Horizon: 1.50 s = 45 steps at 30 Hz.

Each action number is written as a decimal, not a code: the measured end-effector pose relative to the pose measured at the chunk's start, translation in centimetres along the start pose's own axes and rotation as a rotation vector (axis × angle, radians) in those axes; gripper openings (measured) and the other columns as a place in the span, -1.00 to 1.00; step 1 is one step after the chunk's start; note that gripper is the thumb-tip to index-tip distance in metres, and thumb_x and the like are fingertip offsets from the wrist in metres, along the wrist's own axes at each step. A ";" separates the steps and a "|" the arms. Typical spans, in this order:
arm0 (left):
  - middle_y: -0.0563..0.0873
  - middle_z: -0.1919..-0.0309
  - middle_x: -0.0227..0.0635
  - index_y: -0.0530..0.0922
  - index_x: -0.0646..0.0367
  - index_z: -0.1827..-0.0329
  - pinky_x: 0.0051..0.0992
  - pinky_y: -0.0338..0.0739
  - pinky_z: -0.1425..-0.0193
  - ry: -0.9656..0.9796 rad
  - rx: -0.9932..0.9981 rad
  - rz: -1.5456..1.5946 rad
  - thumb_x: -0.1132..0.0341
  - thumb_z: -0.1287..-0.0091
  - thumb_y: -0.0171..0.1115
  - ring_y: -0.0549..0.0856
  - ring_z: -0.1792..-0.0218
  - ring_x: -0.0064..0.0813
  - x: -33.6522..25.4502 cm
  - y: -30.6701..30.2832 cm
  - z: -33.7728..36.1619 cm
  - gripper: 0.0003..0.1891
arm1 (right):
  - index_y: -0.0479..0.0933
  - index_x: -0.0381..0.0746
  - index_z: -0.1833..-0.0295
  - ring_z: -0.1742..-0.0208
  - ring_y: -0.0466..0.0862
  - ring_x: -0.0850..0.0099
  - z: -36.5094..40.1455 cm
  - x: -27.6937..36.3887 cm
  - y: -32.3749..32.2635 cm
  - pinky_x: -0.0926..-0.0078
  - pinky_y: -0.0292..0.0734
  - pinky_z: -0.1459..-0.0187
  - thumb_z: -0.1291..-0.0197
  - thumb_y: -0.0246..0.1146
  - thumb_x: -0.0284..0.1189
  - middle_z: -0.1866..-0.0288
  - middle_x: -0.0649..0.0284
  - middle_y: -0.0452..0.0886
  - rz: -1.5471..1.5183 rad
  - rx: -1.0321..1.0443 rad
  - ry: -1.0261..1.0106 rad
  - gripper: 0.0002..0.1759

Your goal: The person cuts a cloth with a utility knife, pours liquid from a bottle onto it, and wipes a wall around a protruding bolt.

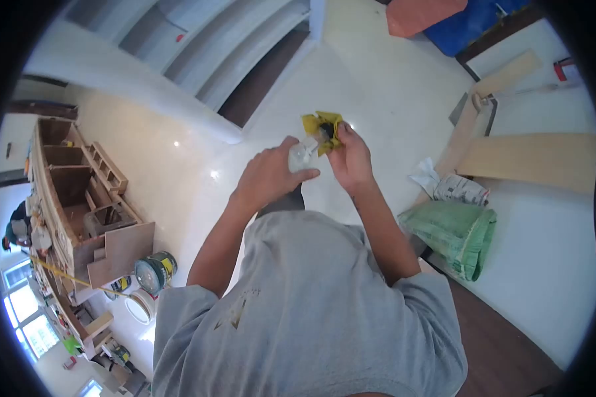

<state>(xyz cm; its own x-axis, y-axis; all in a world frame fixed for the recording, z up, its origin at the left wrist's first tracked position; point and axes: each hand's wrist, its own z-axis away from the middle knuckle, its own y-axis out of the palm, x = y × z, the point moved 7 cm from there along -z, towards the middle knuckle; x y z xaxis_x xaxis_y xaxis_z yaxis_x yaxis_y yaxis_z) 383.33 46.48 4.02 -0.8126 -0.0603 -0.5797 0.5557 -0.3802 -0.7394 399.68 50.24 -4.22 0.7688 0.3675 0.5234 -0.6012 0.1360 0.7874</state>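
My left hand (266,173) is wrapped round a clear plastic bottle (300,157), thumb along its near side. The bottle lies tilted, its narrow whitish end pointing up and right. Just beyond that end, my right hand (352,157) pinches a crumpled yellow cloth (310,124) with a dark patch in its middle. Bottle end and cloth overlap in this view. Both hands are out in front of my grey shirt (338,298), above the pale floor.
White shelving (225,59) stands ahead to the left. On the right are a green sack (450,231), a crumpled bag (460,190) and a wooden board (533,161). Wooden cabinets (69,182) and paint buckets (155,272) are at left; a person (18,225) is beyond.
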 end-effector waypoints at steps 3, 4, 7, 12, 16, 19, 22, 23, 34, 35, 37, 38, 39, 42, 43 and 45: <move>0.86 0.20 0.00 0.59 0.17 -0.32 -0.07 0.70 -0.06 0.052 0.001 0.071 -0.16 -0.24 0.61 0.86 0.06 0.10 -0.6 -2.3 -8.5 -0.25 | 0.45 -0.41 -0.39 -0.32 0.65 0.32 -7.3 3.8 0.0 0.27 0.53 -0.45 -0.75 0.02 -0.42 -0.31 0.11 0.64 0.015 -0.057 -0.032 -0.66; 0.86 0.18 0.03 0.60 0.15 -0.33 -0.07 0.69 -0.06 0.070 0.007 0.100 -0.15 -0.24 0.61 0.86 0.06 0.12 -1.2 -3.2 -11.2 -0.25 | 0.45 -0.41 -0.39 -0.31 0.66 0.33 -9.5 5.6 0.6 0.28 0.54 -0.45 -0.75 0.02 -0.43 -0.30 0.11 0.64 0.024 -0.093 -0.048 -0.67; 0.86 0.15 0.06 0.59 0.15 -0.35 -0.06 0.69 -0.07 0.082 0.086 0.182 -0.15 -0.24 0.62 0.85 0.05 0.14 -3.7 -5.7 -20.1 -0.24 | 0.45 -0.41 -0.39 -0.28 0.67 0.34 -16.1 11.8 1.6 0.30 0.56 -0.42 -0.74 0.03 -0.45 -0.27 0.13 0.64 0.099 -0.181 -0.122 -0.68; 0.86 0.17 0.03 0.57 0.19 -0.40 -0.06 0.71 -0.12 0.195 0.196 0.066 -0.25 -0.26 0.56 0.87 0.02 0.09 -9.8 -6.7 -34.0 -0.17 | 0.48 -0.41 -0.35 -0.23 0.70 0.33 -25.1 21.2 -2.1 0.32 0.64 -0.34 -0.70 0.04 -0.48 -0.22 0.13 0.65 0.172 -0.270 -0.224 -0.69; 0.85 0.22 0.08 0.59 0.28 -0.37 -0.09 0.72 -0.12 0.135 0.380 -0.091 -0.39 -0.22 0.49 0.88 0.03 0.05 -15.1 -3.2 -46.4 -0.07 | 0.50 -0.44 -0.32 -0.22 0.71 0.31 -32.7 27.3 -9.4 0.28 0.67 -0.31 -0.66 0.01 -0.50 -0.21 0.08 0.67 0.066 -0.286 -0.242 -0.68; 0.85 0.24 0.09 0.58 0.29 -0.38 -0.09 0.72 -0.10 0.093 0.501 -0.083 -0.41 -0.18 0.52 0.88 0.06 0.05 -19.6 -1.3 -55.3 -0.03 | 0.51 -0.45 -0.31 -0.22 0.72 0.29 -39.0 32.5 -14.5 0.27 0.68 -0.31 -0.65 -0.01 -0.50 -0.20 0.04 0.68 0.002 -0.301 -0.227 -0.67; 0.85 0.17 0.08 0.59 0.25 -0.37 -0.11 0.71 -0.13 0.090 0.489 -0.111 -0.41 -0.14 0.55 0.87 0.01 0.07 -23.9 -0.2 -63.7 -0.03 | 0.52 -0.45 -0.31 -0.24 0.72 0.24 -45.1 39.6 -17.1 0.25 0.68 -0.34 -0.64 0.00 -0.50 -0.20 0.00 0.68 -0.080 -0.319 -0.177 -0.67; 0.85 0.14 0.07 0.59 0.22 -0.37 -0.12 0.70 -0.14 0.102 0.449 -0.082 -0.40 -0.14 0.56 0.86 -0.01 0.07 -25.2 -0.5 -66.4 -0.05 | 0.52 -0.45 -0.31 -0.25 0.72 0.23 -46.9 42.4 -17.4 0.24 0.68 -0.35 -0.63 0.01 -0.53 -0.21 -0.01 0.68 -0.096 -0.335 -0.159 -0.68; 0.75 -0.14 0.03 0.55 0.17 -0.37 -0.17 0.61 -0.29 0.217 0.019 0.457 -0.04 -0.12 0.74 0.72 -0.23 0.05 -31.8 -5.9 -96.7 -0.18 | 0.50 -0.46 -0.35 -0.23 0.72 0.21 -78.4 63.4 -16.2 0.24 0.67 -0.39 -0.61 0.13 -0.62 -0.25 0.06 0.67 0.006 -0.279 -0.118 -0.70; 0.75 -0.15 0.02 0.55 0.16 -0.37 -0.16 0.61 -0.29 0.247 0.001 0.493 -0.04 -0.12 0.74 0.72 -0.23 0.04 -32.1 -6.7 -100.3 -0.17 | 0.48 -0.45 -0.37 -0.22 0.71 0.23 -81.8 65.4 -16.9 0.27 0.67 -0.38 -0.62 0.12 -0.61 -0.24 0.08 0.67 0.204 -0.216 -0.173 -0.69; 0.75 -0.16 0.01 0.55 0.16 -0.37 -0.16 0.61 -0.29 0.304 -0.031 0.563 -0.04 -0.12 0.74 0.73 -0.21 0.03 -32.7 -8.7 -106.4 -0.17 | 0.46 -0.45 -0.41 -0.20 0.70 0.27 -87.0 69.5 -17.9 0.32 0.65 -0.35 -0.64 0.11 -0.60 -0.22 0.14 0.65 0.590 -0.078 -0.278 -0.66; 0.75 -0.19 0.00 0.55 0.18 -0.39 -0.17 0.60 -0.32 0.279 0.040 0.642 -0.03 -0.13 0.74 0.73 -0.23 0.00 -33.2 -10.6 -109.4 -0.16 | 0.46 -0.43 -0.43 -0.18 0.69 0.30 -89.5 71.6 -18.4 0.35 0.63 -0.32 -0.65 0.10 -0.60 -0.20 0.16 0.65 0.308 -0.157 -0.205 -0.65; 0.75 -0.20 0.00 0.54 0.19 -0.40 -0.17 0.60 -0.33 0.293 0.015 0.643 -0.03 -0.13 0.74 0.73 -0.24 -0.01 -33.1 -13.4 -112.8 -0.16 | 0.46 -0.40 -0.45 -0.16 0.68 0.33 -92.3 73.5 -18.3 0.39 0.61 -0.30 -0.65 0.09 -0.59 -0.17 0.18 0.64 0.028 -0.228 -0.136 -0.64; 0.76 -0.21 0.00 0.53 0.22 -0.42 -0.19 0.59 -0.37 0.248 -0.063 0.682 0.00 -0.13 0.75 0.73 -0.27 -0.04 -32.6 -19.8 -120.2 -0.14 | 0.58 -0.29 -0.27 0.24 0.49 0.53 -98.6 80.2 -21.1 0.59 0.45 0.20 -0.72 0.05 -0.45 0.10 0.27 0.57 0.264 -0.351 -0.254 -0.74; 0.75 -0.22 0.01 0.52 0.23 -0.43 -0.20 0.59 -0.38 0.207 -0.088 0.694 0.01 -0.12 0.75 0.73 -0.28 -0.04 -31.9 -22.2 -122.3 -0.13 | 0.61 -0.26 -0.20 0.37 0.38 0.59 -101.0 81.7 -23.0 0.63 0.32 0.37 -0.74 0.06 -0.38 0.21 0.32 0.53 0.232 -0.253 -0.253 -0.74; 0.75 -0.24 0.02 0.52 0.25 -0.44 -0.20 0.58 -0.40 0.135 -0.148 0.699 0.03 -0.12 0.76 0.73 -0.29 -0.05 -30.1 -26.6 -126.3 -0.12 | 0.59 -0.20 -0.04 0.53 0.13 0.63 -104.6 83.4 -24.3 0.61 0.01 0.53 -0.74 0.07 -0.22 0.43 0.43 0.33 0.218 -0.536 -0.266 -0.70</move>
<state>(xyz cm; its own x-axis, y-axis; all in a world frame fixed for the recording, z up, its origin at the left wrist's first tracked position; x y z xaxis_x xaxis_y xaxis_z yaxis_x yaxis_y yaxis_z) 415.24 175.01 -2.09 -0.2352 -0.1254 -0.9638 0.9629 -0.1653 -0.2135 455.59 173.82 -13.71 0.6025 0.2069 0.7708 -0.7231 0.5504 0.4175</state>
